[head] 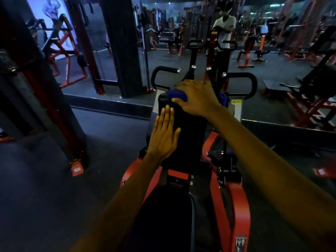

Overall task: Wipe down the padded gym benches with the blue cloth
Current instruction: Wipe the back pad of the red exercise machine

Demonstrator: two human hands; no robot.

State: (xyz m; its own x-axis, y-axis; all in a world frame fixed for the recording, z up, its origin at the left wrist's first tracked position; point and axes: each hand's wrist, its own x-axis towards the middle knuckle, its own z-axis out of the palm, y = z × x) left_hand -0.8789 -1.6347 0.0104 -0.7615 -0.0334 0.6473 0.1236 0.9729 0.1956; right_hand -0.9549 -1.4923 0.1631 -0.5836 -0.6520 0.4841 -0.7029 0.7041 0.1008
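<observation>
A black padded chest pad [189,131] stands upright on a red-framed machine in front of me. My right hand [196,97] presses the blue cloth [175,94] onto the pad's top edge; most of the cloth is hidden under the palm, and a bit shows at the hand's right side. My left hand [164,134] lies flat, fingers together, on the left face of the pad, holding nothing. Below, the machine's black padded seat [167,215] fills the lower middle of the view.
Black curved handles [163,70] rise behind the pad. A wall mirror [272,70] just beyond reflects the gym and a person in a white shirt [224,28]. A dark weight-stack column [45,88] stands on the left. Red frame arms [236,206] flank the seat.
</observation>
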